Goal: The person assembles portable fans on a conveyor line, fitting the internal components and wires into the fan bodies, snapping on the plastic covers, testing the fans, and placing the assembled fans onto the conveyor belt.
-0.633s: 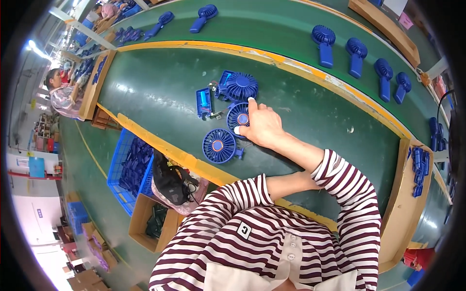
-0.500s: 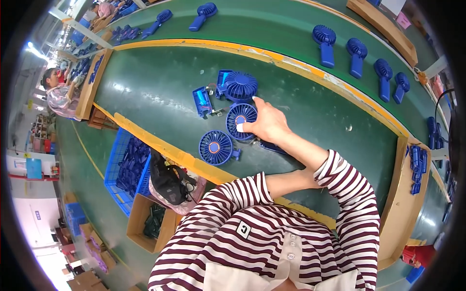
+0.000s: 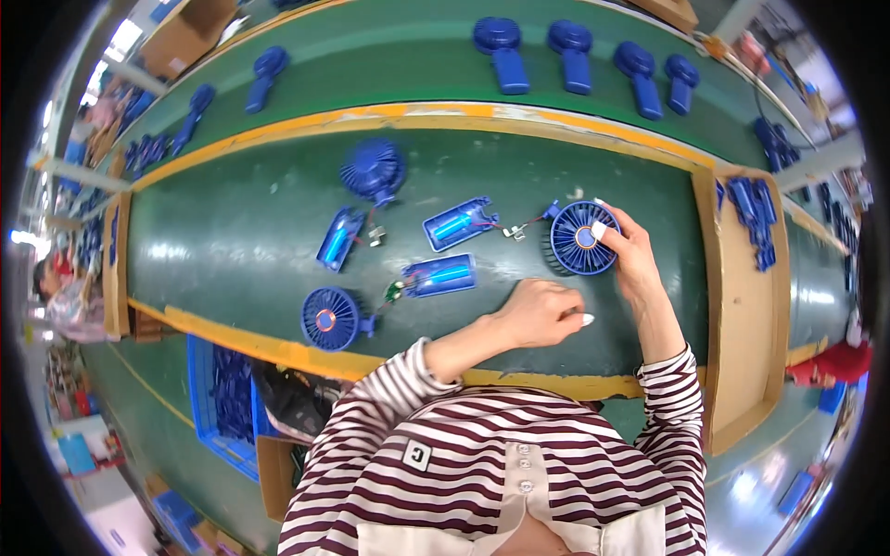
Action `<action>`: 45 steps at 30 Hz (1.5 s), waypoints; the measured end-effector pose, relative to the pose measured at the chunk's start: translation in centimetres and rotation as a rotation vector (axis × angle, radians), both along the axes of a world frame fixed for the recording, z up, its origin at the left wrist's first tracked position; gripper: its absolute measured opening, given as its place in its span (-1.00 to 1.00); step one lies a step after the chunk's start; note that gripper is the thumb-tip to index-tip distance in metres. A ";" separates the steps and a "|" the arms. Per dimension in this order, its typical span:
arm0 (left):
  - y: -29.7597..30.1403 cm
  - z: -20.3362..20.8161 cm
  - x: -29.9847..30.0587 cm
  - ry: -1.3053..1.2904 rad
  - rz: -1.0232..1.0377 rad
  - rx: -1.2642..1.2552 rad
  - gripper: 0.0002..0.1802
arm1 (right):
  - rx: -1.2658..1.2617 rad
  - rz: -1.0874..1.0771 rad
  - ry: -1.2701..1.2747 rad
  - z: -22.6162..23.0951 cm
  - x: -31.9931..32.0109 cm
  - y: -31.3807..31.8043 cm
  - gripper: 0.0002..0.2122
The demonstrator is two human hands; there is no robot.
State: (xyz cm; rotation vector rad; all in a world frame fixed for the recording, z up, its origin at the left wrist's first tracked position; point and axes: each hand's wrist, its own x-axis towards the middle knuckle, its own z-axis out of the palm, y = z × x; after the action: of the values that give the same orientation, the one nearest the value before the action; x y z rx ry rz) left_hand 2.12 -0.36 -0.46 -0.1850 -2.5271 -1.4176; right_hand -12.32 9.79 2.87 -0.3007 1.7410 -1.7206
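Observation:
My right hand [image 3: 638, 255] is closed on the rim of a round blue fan head [image 3: 582, 238] with an orange ring at its centre, held over the bench at the right. Wires run from it past a small metal-ended part to a blue handle half [image 3: 461, 222] with a shiny blue cell inside. Nearer the middle, my left hand [image 3: 542, 313] is curled above the bench; what its fingers hold, if anything, is hidden. Another handle half [image 3: 442, 275] is wired to a green circuit board [image 3: 394, 291], near a second fan head [image 3: 331, 319]. Farther back are a third fan head [image 3: 373, 170] and handle half [image 3: 340, 239].
Behind the yellow-edged bench, a green belt [image 3: 371, 74] carries several blue handheld fans [image 3: 502, 54]. A cardboard tray [image 3: 749, 338] with blue parts [image 3: 753, 218] borders the right end. Below the bench at left stands a blue crate [image 3: 209, 389]. Another person [image 3: 69, 296] sits far left.
My right hand has carried the fan head to the right, its wired handle half now lying apart from the others. My left hand has come out from beneath the right forearm. The view has turned.

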 end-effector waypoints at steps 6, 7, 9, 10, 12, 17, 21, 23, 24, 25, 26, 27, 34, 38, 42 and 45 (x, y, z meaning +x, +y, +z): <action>-3.5 3.9 -2.3 0.215 0.454 -0.331 -0.47 | 0.255 0.036 0.638 0.5 -0.9 6.7 -0.54; -3.9 3.7 -3.0 0.122 0.497 -0.450 -0.41 | 0.314 0.078 0.956 2.3 -0.1 6.6 -0.54; -4.7 2.8 -3.8 0.004 0.476 -0.641 -0.40 | 0.474 0.170 1.305 3.3 1.2 6.9 -0.49; -4.9 2.4 -3.9 0.005 0.465 -0.648 -0.40 | 0.509 0.224 1.388 3.3 1.7 6.8 -0.44; -5.2 2.0 -3.8 -0.116 0.380 -0.616 -0.41 | 0.613 0.316 1.490 4.2 2.6 6.4 -0.40; -4.4 3.8 -4.7 -0.241 0.302 -0.477 -0.54 | 0.599 0.249 1.291 2.9 1.4 7.7 -0.36; -3.7 3.5 -3.8 -0.415 0.409 -0.061 -0.66 | 0.087 -0.179 0.726 2.1 0.2 8.6 -0.21; -2.9 2.8 -3.0 -0.570 0.322 0.551 -0.60 | -0.254 -0.350 0.399 1.7 -0.6 7.9 -0.30; -2.7 2.7 -2.5 -0.640 0.214 0.806 -0.57 | -0.387 -0.428 0.240 1.8 -0.5 7.4 -0.34; -2.5 3.1 -1.9 -0.706 0.103 1.061 -0.54 | -0.490 -0.510 0.142 1.6 -0.6 6.9 -0.48; -2.0 2.5 -1.4 -0.732 0.041 1.197 -0.51 | -0.523 -0.505 0.065 1.3 -0.7 6.6 -0.57; -1.4 2.1 -0.8 -0.722 0.020 1.296 -0.54 | -0.555 -0.498 -0.014 1.1 -0.7 6.3 -0.66; -1.2 2.2 0.3 -0.739 0.099 1.549 -0.56 | -0.548 -0.378 -0.307 1.4 0.5 4.6 -0.76; -1.0 2.2 -0.1 -0.743 0.287 1.325 -0.70 | -0.384 -0.293 -0.241 2.4 1.1 4.0 -0.75; 0.0 3.1 -0.1 -0.673 0.260 1.207 -0.63 | -0.256 -0.298 -0.053 1.7 1.3 2.6 -0.76; 0.5 3.3 0.1 -0.645 0.225 1.083 -0.65 | -0.167 -0.235 0.122 0.3 1.4 1.3 -0.75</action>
State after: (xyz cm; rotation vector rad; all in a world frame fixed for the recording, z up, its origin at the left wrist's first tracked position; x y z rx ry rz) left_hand 2.18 0.14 2.82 0.8155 -1.6265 -2.7604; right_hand -10.92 11.10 3.20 -0.2880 1.7797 -2.0610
